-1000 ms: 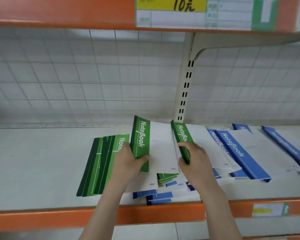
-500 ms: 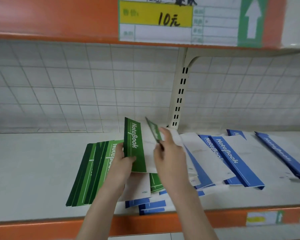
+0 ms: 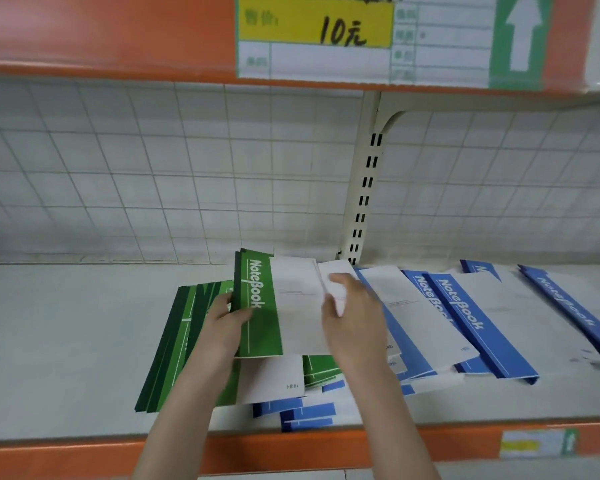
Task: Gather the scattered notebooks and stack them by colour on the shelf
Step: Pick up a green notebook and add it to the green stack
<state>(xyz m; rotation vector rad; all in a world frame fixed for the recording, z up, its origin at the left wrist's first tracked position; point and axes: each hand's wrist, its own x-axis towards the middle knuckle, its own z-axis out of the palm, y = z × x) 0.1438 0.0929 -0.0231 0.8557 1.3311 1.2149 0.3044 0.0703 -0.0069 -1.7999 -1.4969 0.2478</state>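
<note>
**Soft, even light and a slightly fuzzy picture**

The light is bright and even, and it looks like it comes from above. There are no bright shiny spots. Soft, weak shadows sit under the notebooks (image 3: 465, 327) on the shelf (image 3: 66, 341). The wire grid wall (image 3: 153, 174) looks a bit grey under the top shelf. The whole picture is a little blurry. The right hand (image 3: 354, 323) is smeared at the fingertips. The price sign (image 3: 361, 36) is fuzzy. Straight lines bend near the edges.

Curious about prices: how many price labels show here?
2: large label on the upper shelf edge; small label on the lower edge, right. More may be out of view.
</note>
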